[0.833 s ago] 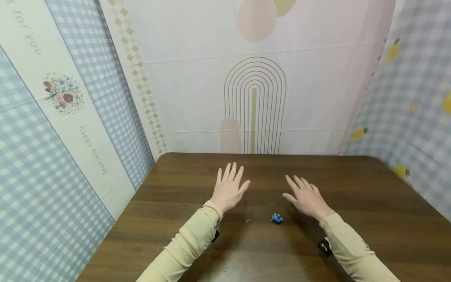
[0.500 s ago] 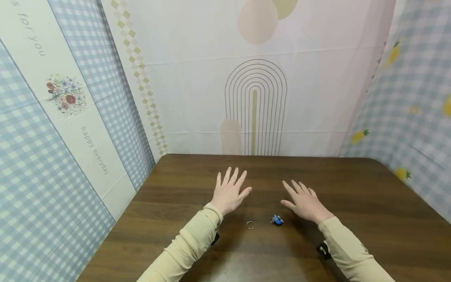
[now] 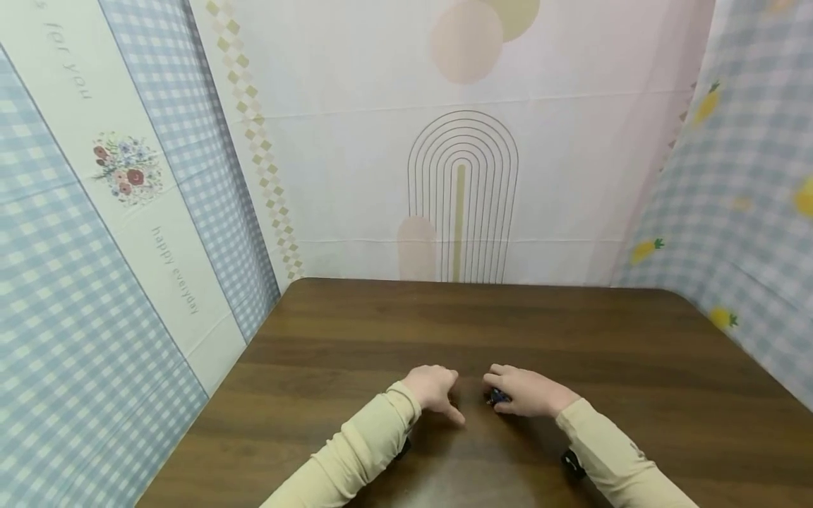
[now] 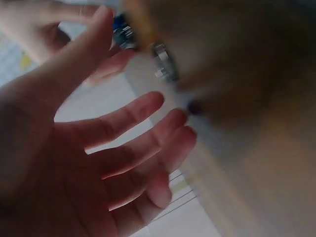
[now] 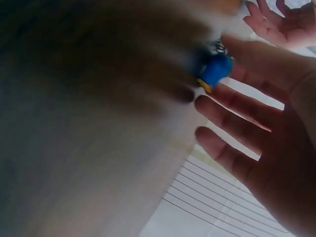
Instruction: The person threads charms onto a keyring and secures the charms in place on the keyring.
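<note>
A small blue keychain charm [image 5: 217, 68] with a short metal chain lies on the brown wooden table [image 3: 305, 437]. My right hand [image 3: 530, 391] is lowered over it, thumb and index finger on either side of the charm and the other fingers loosely bent. To the left, my left hand [image 3: 433, 388] is low over a metal key ring [image 4: 164, 61], thumb apart from the bent fingers. In the left wrist view the ring shows just beyond the fingertips, with nothing between thumb and fingers. The left hand mostly covers the ring in the head view.
A pale cloth [image 3: 343, 176] printed with arches hangs behind the table's far edge. Blue checked cloths hang at the left [image 3: 82, 282] and right [image 3: 749, 233]. Dark wrist devices sit under both sleeves.
Both hands have come down and toward me from above the table, their spread fingers now bent. The right reaches around the charm, the left over the ring. Charm and ring have stayed in place.
</note>
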Motion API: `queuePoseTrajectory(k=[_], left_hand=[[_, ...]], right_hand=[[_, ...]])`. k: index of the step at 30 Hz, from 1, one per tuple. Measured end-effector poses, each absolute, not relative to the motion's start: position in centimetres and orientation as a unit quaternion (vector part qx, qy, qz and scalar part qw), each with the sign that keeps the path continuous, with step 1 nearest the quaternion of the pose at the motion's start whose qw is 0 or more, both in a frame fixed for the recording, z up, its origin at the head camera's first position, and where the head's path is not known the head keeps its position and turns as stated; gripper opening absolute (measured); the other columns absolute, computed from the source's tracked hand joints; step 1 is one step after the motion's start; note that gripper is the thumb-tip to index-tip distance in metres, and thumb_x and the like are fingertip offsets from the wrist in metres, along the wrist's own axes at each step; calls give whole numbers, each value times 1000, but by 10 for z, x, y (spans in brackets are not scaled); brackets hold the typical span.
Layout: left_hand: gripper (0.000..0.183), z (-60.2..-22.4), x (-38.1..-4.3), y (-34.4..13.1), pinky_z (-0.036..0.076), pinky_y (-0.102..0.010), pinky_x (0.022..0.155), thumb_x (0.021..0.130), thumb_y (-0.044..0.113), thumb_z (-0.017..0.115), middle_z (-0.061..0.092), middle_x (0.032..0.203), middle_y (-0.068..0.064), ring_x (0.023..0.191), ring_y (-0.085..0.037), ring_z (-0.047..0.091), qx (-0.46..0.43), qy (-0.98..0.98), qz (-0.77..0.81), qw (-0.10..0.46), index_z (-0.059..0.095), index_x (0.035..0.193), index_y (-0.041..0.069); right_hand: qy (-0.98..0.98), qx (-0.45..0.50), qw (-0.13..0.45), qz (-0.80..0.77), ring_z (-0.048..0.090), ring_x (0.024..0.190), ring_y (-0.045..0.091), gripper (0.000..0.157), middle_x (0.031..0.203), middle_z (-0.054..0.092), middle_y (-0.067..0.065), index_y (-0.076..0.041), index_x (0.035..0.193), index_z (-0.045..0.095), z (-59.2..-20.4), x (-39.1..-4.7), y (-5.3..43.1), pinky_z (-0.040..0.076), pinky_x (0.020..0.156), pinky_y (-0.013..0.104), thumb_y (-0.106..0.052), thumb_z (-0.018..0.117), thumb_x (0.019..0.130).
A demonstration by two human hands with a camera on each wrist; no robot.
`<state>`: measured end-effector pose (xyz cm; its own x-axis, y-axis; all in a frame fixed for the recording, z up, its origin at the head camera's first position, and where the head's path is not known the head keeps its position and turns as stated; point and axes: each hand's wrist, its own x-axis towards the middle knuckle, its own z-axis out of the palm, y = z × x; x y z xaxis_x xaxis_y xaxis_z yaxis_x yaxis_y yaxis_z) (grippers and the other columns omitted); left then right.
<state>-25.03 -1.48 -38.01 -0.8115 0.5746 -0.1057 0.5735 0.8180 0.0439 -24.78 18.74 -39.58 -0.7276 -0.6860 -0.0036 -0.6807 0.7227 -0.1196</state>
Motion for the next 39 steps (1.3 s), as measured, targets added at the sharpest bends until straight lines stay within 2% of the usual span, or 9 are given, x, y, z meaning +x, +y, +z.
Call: queuePoseTrajectory(k=[4,8,16,20,27,33,39], left_hand=[[38,-390,-251,-14,43,-23,58,64,42,76,55,73,5,69,-11,54,315,948,-11,39,52,78,16],[31,-393,-253,-16,37,-19,54,66,30,76,49,66,7,60,-9,47,328,943,14,46,53,79,14],[28,-392,-252,-18,33,-17,57,68,22,75,42,68,7,66,-8,41,349,934,23,65,51,80,14],[27,-392,-251,-17,34,-18,56,67,15,74,46,69,7,65,-9,44,359,930,39,64,51,81,14],[19,-398,-254,-17,35,-17,52,68,-1,62,50,67,5,60,-8,45,365,922,112,66,56,78,14],[22,-398,-254,-19,38,-13,52,71,-4,60,57,65,7,57,-2,48,361,914,175,65,63,80,16],[19,-395,-254,-20,40,-13,56,75,-2,61,63,68,6,59,0,50,354,899,253,57,65,85,14]], right_hand=[[927,-371,9,-47,41,71,8,15,81,43,-5,-15,83,50,-402,-247,183,38,61,23,-10,64,77],[929,-368,1,-40,34,65,8,15,76,38,-6,-13,80,47,-405,-248,179,31,58,21,-11,62,77],[927,-372,0,-38,35,57,5,11,70,43,-5,-11,75,50,-408,-247,175,33,54,19,-11,58,81],[929,-367,3,-45,34,57,4,14,67,43,-7,-13,72,49,-407,-246,176,32,54,19,-9,58,81],[929,-362,14,-68,34,55,2,17,63,43,-10,-17,69,49,-406,-241,179,31,52,18,-11,57,82],[933,-348,3,-96,42,57,0,11,69,51,-15,-21,75,57,-406,-237,182,36,53,19,-15,57,84],[934,-320,25,-153,44,53,-3,14,67,52,-14,-20,78,59,-405,-234,183,38,52,18,-15,51,89]])
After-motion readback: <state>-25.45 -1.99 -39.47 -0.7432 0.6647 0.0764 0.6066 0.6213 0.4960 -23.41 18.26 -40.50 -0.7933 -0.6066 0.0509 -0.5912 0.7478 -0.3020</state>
